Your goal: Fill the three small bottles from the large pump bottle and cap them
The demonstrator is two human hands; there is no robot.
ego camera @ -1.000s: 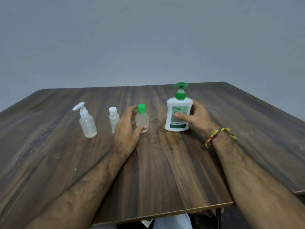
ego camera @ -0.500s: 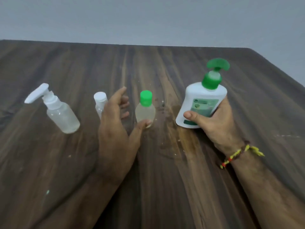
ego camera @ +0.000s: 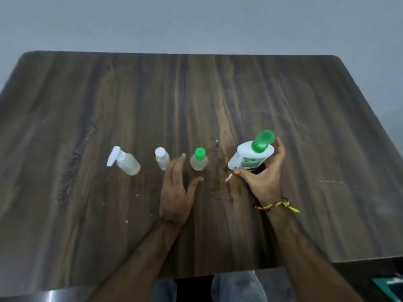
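**Pump bottle in my right grip, three small bottles lined up**

My right hand has its grip wrapped round the large pump bottle: thumb across the front near the label, fingers curled behind it. The bottle is white with a green pump head, and it leans toward me and to the left, over the dark wooden surface. I cannot tell whether its base touches the wood.

My left hand is released, fingers straight and pointing away from me, thumb spread to the right. It holds nothing. It sits between two of the small bottles, apart from both as far as I can see.

The three small bottles stand in a row to the left of the pump bottle. Nearest it is the green-capped bottle, with pale yellowish liquid inside and its cap on. Next to the left, just beside my left fingers, is the white-capped bottle, clear and capped. Furthest left, well apart, is the clear spray bottle with a white pump top.

Wet smears and droplets mark the wood between the green-capped bottle and my right hand. A woven thread bracelet circles my right wrist.
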